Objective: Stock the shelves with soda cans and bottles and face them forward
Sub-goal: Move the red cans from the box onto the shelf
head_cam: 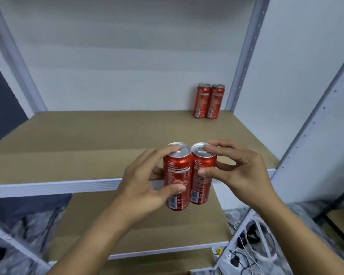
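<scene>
From the head camera, two slim red soda cans are held upright and side by side, touching, in front of the near edge of the brown shelf board [87,139]. The left hand [145,187] grips the left can [178,175], its thumb across the lower label and fingers curled around the far side and over the rim. The right hand [240,169] pinches the right can [203,173], thumb on the label's right side and fingertips on the lid. Both cans show their small-print and barcode sides to the camera. At the far right of the same shelf, near the grey upright post [244,56], two more red cans [208,101] stand upright and close together. A lower shelf board [147,235] lies beneath.
</scene>
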Demonstrator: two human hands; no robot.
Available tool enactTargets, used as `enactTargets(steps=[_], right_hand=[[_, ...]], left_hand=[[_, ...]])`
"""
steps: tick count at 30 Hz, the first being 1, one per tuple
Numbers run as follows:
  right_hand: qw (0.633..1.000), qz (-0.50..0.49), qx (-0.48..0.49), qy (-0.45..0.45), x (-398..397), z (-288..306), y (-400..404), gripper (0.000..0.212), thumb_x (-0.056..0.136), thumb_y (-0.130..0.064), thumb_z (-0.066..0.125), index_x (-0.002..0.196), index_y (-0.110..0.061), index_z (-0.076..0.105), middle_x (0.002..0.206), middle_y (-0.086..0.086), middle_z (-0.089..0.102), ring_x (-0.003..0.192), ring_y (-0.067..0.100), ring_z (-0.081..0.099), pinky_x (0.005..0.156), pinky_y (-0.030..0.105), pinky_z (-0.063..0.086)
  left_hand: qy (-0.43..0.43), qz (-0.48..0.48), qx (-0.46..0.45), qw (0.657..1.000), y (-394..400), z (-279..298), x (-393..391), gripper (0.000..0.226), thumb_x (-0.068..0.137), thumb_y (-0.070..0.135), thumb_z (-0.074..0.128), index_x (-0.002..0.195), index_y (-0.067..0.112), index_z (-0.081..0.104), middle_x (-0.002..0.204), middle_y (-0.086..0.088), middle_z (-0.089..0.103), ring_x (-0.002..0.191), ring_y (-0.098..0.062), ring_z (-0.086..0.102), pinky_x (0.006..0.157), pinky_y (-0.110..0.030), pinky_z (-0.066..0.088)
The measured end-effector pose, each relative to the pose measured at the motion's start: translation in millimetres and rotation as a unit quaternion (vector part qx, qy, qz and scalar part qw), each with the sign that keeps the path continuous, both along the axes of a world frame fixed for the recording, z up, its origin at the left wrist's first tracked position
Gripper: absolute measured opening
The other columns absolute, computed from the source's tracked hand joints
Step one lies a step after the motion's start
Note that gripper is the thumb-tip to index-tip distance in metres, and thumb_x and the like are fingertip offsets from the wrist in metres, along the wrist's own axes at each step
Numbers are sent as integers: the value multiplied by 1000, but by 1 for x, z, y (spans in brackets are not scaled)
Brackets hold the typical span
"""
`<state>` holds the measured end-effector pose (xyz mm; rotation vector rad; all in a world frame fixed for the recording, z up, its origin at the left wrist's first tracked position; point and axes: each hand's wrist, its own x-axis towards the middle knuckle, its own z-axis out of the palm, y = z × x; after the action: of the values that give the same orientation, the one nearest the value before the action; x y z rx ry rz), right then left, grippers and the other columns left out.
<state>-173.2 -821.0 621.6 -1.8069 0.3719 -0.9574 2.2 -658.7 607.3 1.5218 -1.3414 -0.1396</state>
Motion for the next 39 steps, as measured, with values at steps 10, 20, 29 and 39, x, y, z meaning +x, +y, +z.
enactTargets(steps=[10, 20, 29, 39], right_hand=[[998, -49, -35, -15, 18, 22, -80, 50, 64, -13, 88, 113, -12, 76, 122, 0, 68, 117, 11, 64, 95, 32, 57], [1000, -21, 14, 5, 25, 3, -115, 98, 63, -13, 93, 147, -32, 45, 124, -13, 63, 123, 10, 59, 99, 29, 53], [992, -90, 9, 91, 37, -42, -128, 68, 62, -28, 93, 122, -35, 61, 108, -16, 72, 106, -1, 66, 88, 26, 59], [985, -112, -47, 119, 112, -39, -191, 66, 81, -26, 82, 137, -36, 51, 117, -24, 60, 102, -7, 59, 89, 13, 47]], left_hand=[[3, -12, -7, 1000, -92, 26, 10, 78, 72, 10, 90, 135, 42, 58, 120, 16, 60, 92, 2, 62, 84, -14, 54], [36, -7, 2, 999, -135, 1, 28, 87, 79, 12, 87, 144, 53, 44, 131, 21, 55, 114, -4, 63, 96, -27, 56], [114, 73, -29, 990, -154, -28, 28, 78, 78, 17, 87, 129, 55, 42, 118, 33, 61, 115, 15, 56, 82, -3, 48], [109, 101, -27, 989, -233, -29, 86, 70, 79, 12, 86, 128, 44, 47, 122, 27, 58, 110, 12, 60, 89, -13, 52]])
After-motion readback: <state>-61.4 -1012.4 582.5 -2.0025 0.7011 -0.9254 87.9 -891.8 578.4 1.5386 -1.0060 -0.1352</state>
